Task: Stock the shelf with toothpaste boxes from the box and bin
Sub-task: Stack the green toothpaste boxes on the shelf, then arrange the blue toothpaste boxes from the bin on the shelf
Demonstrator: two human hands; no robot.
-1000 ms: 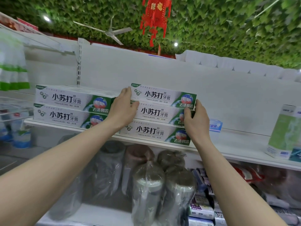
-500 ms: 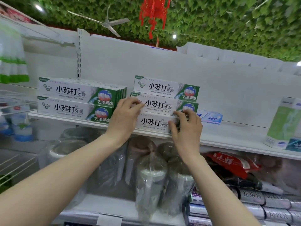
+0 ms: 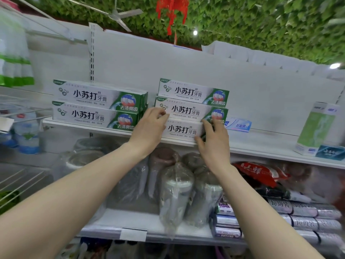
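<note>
A ceiling clad in artificial green leaves (image 3: 261, 25) is seen above a white shop display unit. A ceiling fan (image 3: 115, 14) and a red hanging ornament (image 3: 172, 12) are suspended from it. One lit spotlight (image 3: 195, 32) is set among the foliage, and a second light (image 3: 335, 66) is seen at far right. The unit is backed by a plain white back panel (image 3: 186, 60) beside a slotted upright (image 3: 91, 58), and a white shelf (image 3: 280, 146) is carried across it. Wire racks (image 3: 20, 176) are visible at far left.

We are losing both ends of the bottom toothpaste box (image 3: 183, 130): the left hand (image 3: 149, 126) is covering one, the right hand (image 3: 214, 141) the other. Right of it, a pale blue carton (image 3: 239, 125) is showing only partly.
</note>
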